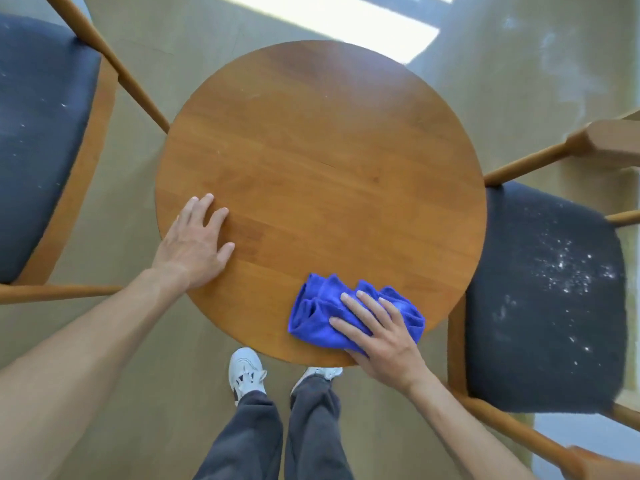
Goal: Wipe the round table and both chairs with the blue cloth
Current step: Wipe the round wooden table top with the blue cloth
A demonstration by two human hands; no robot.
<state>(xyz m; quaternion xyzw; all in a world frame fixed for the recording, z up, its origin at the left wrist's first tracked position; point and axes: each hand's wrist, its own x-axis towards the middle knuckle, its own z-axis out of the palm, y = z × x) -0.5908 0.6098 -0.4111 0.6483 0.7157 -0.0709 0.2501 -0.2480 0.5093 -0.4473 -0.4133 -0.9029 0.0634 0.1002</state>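
Note:
A round wooden table (311, 161) fills the middle of the head view. The crumpled blue cloth (318, 310) lies near the table's front right edge. My right hand (377, 334) presses flat on the cloth with its fingers spread and straight. My left hand (195, 244) rests flat on the table's left edge, fingers straight, holding nothing. A wooden chair with a dark seat (38, 133) stands at the left. A second chair with a dark seat (547, 299) stands at the right, and white specks dust its cushion.
My two feet in white shoes (246, 372) stand on the tan floor just below the table's front edge. The chairs' wooden arms (131, 77) angle in close to the table on both sides. A bright patch of light lies on the floor beyond the table.

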